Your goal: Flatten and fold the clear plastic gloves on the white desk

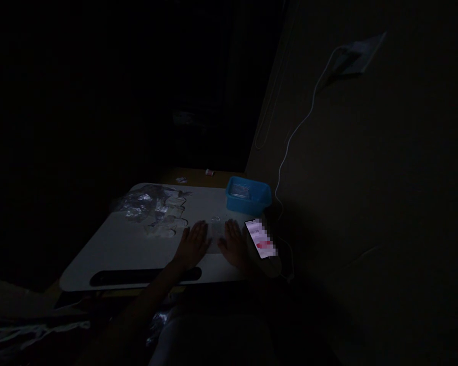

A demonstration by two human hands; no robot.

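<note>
Your left hand [193, 246] and right hand [234, 246] lie flat, unclenched — between them, apparently, a clear plastic bag [216, 230] on the white table [118, 254], left of the lit phone [260, 239].

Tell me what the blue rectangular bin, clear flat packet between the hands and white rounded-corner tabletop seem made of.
Blue rectangular bin: probably smooth moulded plastic, by its even colour and rounded corners. Clear flat packet: likely glossy plastic film, being see-through with small glints. White rounded-corner tabletop: evenly pale, perhaps laminated board; dimness leaves that open.
</note>
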